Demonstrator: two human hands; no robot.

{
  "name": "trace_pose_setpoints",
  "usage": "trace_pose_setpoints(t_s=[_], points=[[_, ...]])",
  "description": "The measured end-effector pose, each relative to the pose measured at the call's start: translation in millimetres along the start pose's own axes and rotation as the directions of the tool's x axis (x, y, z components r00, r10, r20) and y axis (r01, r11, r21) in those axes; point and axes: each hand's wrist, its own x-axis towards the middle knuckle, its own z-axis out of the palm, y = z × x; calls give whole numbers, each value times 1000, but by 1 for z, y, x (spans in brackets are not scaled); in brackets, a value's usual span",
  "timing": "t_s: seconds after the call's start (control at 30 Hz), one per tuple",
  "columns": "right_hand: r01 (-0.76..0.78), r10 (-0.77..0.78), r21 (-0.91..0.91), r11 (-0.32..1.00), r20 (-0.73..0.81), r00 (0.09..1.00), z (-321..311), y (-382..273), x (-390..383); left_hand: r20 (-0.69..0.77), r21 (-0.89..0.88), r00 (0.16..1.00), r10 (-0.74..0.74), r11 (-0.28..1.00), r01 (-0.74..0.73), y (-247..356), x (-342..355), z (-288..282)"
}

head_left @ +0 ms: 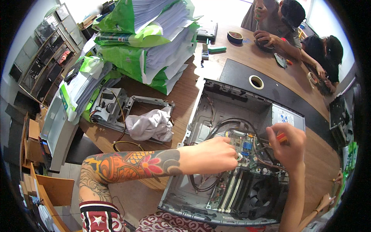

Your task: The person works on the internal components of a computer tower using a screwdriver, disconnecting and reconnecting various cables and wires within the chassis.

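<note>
An opened desktop computer case (195,127) lies on the table before me, its circuit board (247,149), cables and black fan (259,194) exposed. My left hand (214,154) reaches across the case with curled fingers at the board; whatever they grip is hidden. Above the board's right side, my right hand (290,146) is closed around a screwdriver (279,138) with a red-orange handle. The tool points left and down toward the cables beside the board. Pale memory slots (232,188) show below my left hand.
A removed metal drive bracket (110,106) and white cloth (150,125) lie left of the case. Tall paper stacks in green wrapping (129,56) stand behind. A tape roll (256,82) lies beyond the case. Two people (284,36) work at the far right.
</note>
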Motion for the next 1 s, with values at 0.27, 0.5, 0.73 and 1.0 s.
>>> trace_pose_setpoints(t_s=[0.27, 0.5, 0.73, 1.0], points=[[80, -80, -10, 997, -3, 997, 5, 3, -2, 46, 47, 999, 4, 999, -6, 3, 4, -4], [102, -102, 4, 995, -16, 995, 2, -2, -2, 99, 47, 995, -29, 999, 24, 5, 12, -6], [114, -115, -32, 993, -19, 993, 4, -2, -5, 201, -90, 979, -36, 994, 55, -6, 4, -9], [89, -81, 79, 993, -98, 992, 0, 9, -2, 326, -218, 908, -262, 914, 341, 11, 22, -41]])
